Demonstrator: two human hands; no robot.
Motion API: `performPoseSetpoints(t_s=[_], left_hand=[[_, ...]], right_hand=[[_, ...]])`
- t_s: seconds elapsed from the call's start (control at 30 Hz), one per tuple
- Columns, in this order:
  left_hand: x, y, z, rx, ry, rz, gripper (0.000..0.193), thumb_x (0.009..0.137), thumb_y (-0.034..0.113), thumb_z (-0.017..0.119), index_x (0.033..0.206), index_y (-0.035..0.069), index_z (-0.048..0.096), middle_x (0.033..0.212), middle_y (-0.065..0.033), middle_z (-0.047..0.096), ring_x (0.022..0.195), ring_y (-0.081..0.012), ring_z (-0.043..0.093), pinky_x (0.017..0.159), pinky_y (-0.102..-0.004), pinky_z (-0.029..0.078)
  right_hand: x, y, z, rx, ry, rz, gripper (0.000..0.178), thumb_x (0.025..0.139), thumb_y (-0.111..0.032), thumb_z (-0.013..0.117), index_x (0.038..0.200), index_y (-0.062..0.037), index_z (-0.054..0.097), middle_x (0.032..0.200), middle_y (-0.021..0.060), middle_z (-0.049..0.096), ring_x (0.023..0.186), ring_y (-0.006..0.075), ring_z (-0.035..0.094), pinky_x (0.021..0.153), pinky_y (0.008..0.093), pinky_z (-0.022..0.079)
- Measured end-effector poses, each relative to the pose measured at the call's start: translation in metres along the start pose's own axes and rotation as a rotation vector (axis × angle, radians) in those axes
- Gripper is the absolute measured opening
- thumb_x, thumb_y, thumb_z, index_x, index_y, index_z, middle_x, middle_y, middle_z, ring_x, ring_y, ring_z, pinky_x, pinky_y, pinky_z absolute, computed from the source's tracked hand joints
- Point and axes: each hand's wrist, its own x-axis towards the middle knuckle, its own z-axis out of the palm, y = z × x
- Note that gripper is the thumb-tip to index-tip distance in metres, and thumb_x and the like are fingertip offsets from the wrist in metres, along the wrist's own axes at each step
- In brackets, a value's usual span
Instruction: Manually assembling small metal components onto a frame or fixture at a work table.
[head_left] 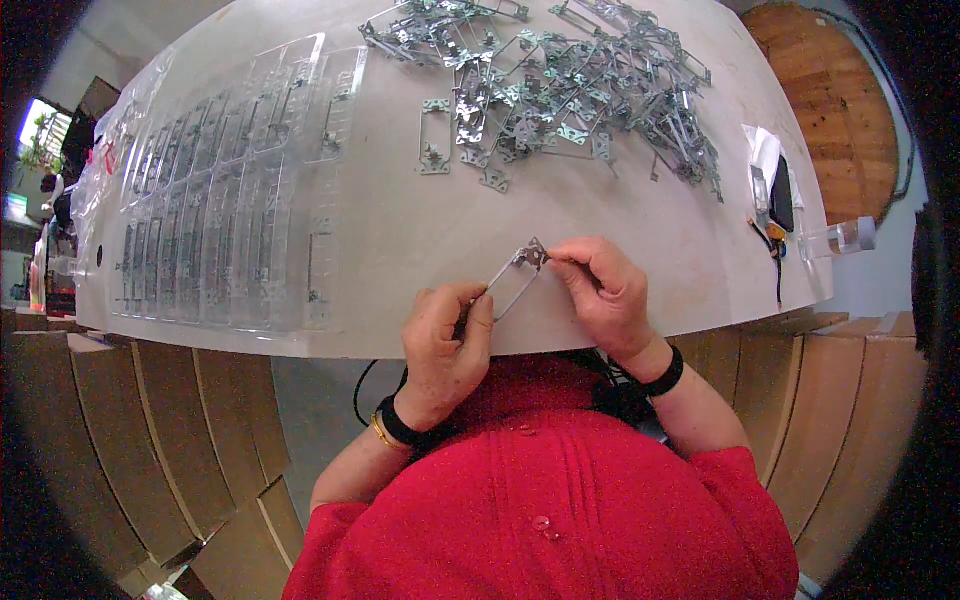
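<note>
Between my two hands, just above the near edge of the table, is a metal bracket [515,282] made of two thin rods and small end plates. My left hand [445,335] is closed on its lower left end and hides that end. With thumb and forefinger, my right hand [607,290] pinches the small plate at its upper right end. A large heap of similar metal brackets [570,90] lies at the far side of the table. One single bracket [434,137] rests flat at the heap's left side.
Clear plastic trays [215,220] with rows of metal brackets cover the table's left part. On the right lie a dark phone-like object [781,200], a tool with dark handles [777,255] and a clear bottle [840,238] on its side. Cardboard boxes [140,420] stand below the table.
</note>
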Motion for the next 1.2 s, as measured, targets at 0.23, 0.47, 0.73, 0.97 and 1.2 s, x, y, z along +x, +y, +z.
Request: performPoseSetpoints(t_s=[0.23, 0.47, 0.73, 0.97, 1.2], left_hand=[[0.0005, 0.0015, -0.0006, 0.013, 0.004, 0.014, 0.010, 0.094, 0.005, 0.068, 0.104, 0.001, 0.068, 0.085, -0.0089, 0.065, 0.073, -0.0154, 0.064, 0.065, -0.0290, 0.051], [-0.0003, 0.0010, 0.0002, 0.008, 0.001, -0.003, 0.010, 0.095, 0.005, 0.068, 0.104, 0.001, 0.068, 0.086, -0.0090, 0.065, 0.071, -0.0150, 0.064, 0.064, -0.0288, 0.051], [0.0007, 0.0023, 0.0003, 0.011, -0.002, -0.001, 0.010, 0.095, 0.005, 0.068, 0.104, 0.001, 0.068, 0.086, -0.0091, 0.065, 0.074, -0.0154, 0.065, 0.065, -0.0293, 0.052], [0.0003, 0.0019, 0.0010, 0.030, 0.004, 0.011, 0.009, 0.096, 0.006, 0.067, 0.104, 0.001, 0.068, 0.086, -0.0099, 0.065, 0.073, -0.0167, 0.066, 0.065, -0.0300, 0.052], [-0.0017, 0.0006, 0.0024, 0.009, 0.000, -0.023, 0.011, 0.095, 0.007, 0.068, 0.104, 0.001, 0.069, 0.086, -0.0106, 0.065, 0.072, -0.0175, 0.066, 0.065, -0.0304, 0.052]], right_hand=[[0.0004, -0.0013, -0.0010, 0.005, -0.011, 0.043, 0.015, 0.085, 0.000, 0.075, 0.098, -0.0064, 0.071, 0.089, 0.0115, 0.070, 0.081, 0.0281, 0.069, 0.070, 0.0352, 0.054], [-0.0003, -0.0037, -0.0017, 0.025, -0.016, 0.093, 0.015, 0.084, 0.000, 0.076, 0.097, -0.0062, 0.071, 0.088, 0.0118, 0.070, 0.080, 0.0276, 0.069, 0.069, 0.0356, 0.054], [0.0003, 0.0015, 0.0014, 0.015, 0.019, -0.039, 0.015, 0.085, 0.001, 0.074, 0.098, -0.0066, 0.072, 0.090, 0.0120, 0.071, 0.080, 0.0280, 0.069, 0.070, 0.0353, 0.054], [-0.0014, -0.0022, -0.0017, -0.014, -0.005, 0.058, 0.016, 0.085, 0.003, 0.073, 0.098, -0.0070, 0.071, 0.094, 0.0115, 0.072, 0.083, 0.0275, 0.070, 0.072, 0.0347, 0.055], [-0.0035, -0.0055, 0.0021, 0.052, 0.048, 0.115, 0.016, 0.087, 0.000, 0.074, 0.100, -0.0079, 0.070, 0.094, 0.0108, 0.072, 0.083, 0.0246, 0.071, 0.072, 0.0343, 0.056]])
